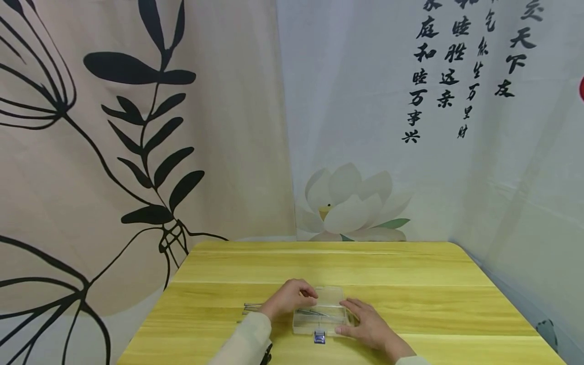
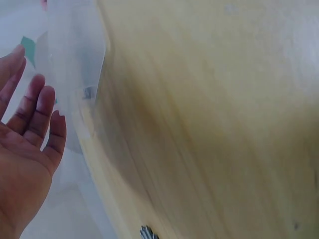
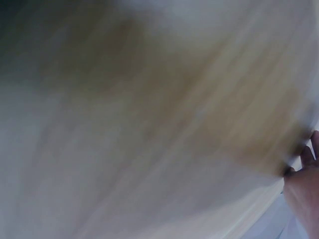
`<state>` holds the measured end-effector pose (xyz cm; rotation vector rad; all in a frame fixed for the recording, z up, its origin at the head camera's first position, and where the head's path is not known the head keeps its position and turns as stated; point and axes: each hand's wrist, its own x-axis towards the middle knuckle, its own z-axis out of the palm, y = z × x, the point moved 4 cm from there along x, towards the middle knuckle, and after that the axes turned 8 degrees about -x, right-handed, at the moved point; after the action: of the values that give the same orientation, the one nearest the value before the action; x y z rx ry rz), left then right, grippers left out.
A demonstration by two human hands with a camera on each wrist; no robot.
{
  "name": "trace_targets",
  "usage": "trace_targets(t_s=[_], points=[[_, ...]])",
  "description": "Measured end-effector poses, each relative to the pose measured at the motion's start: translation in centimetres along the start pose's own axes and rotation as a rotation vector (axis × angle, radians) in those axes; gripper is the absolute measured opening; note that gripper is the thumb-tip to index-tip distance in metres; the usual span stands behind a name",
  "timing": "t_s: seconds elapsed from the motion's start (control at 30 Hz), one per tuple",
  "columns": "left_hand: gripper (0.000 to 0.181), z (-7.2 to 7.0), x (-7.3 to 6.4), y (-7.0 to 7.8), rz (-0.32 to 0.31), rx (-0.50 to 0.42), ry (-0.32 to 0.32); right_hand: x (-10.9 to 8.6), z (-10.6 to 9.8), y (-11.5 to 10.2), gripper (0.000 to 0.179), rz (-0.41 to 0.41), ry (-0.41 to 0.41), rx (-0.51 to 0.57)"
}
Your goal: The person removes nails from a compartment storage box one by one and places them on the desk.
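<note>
Centrally in the head view, a clear rectangular plastic box (image 1: 303,327) holds thin silvery rods (image 1: 312,313); the right hand (image 1: 367,324), fingers spread, touches its right side. Left wrist: the left hand (image 2: 27,144), relaxed, grips nothing. Right wrist: mostly blurred.

Pale grey-white cloth backdrop (image 1: 347,101): black brush-style Chinese characters (image 1: 441,76) in vertical columns, cropped along the top
Leftmost column (image 1: 425,52): 家庭和睦万事兴
Second column (image 1: 454,52): 和睦胜远亲
Third column (image 1: 477,70): 气能生万里财
Rightmost column (image 1: 516,63): 交天下友

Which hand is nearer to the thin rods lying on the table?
The left hand: the thin rods lie near its wrist, while the right hand is farther, across the clear box.
</note>
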<state>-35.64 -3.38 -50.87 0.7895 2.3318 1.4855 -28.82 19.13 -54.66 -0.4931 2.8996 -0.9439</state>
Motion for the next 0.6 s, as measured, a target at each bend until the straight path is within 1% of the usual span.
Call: trace_targets(t_s=[0.23,0.5,0.6], points=[[0.01,0.8,0.2,-0.4,-0.025,0.028,0.001,-0.1,-0.1,-0.2,0.077,-0.019,0.012,0.001],[0.007,1.2,0.2,-0.8,-0.06,0.031,-0.008,-0.3,-0.4,-0.4,0.076,-0.027,0.014,-0.02],[0.006,1.4,0.1,-0.8,-0.06,0.037,-0.01,-0.4,-0.5,-0.3,0.075,-0.027,0.012,-0.02]])
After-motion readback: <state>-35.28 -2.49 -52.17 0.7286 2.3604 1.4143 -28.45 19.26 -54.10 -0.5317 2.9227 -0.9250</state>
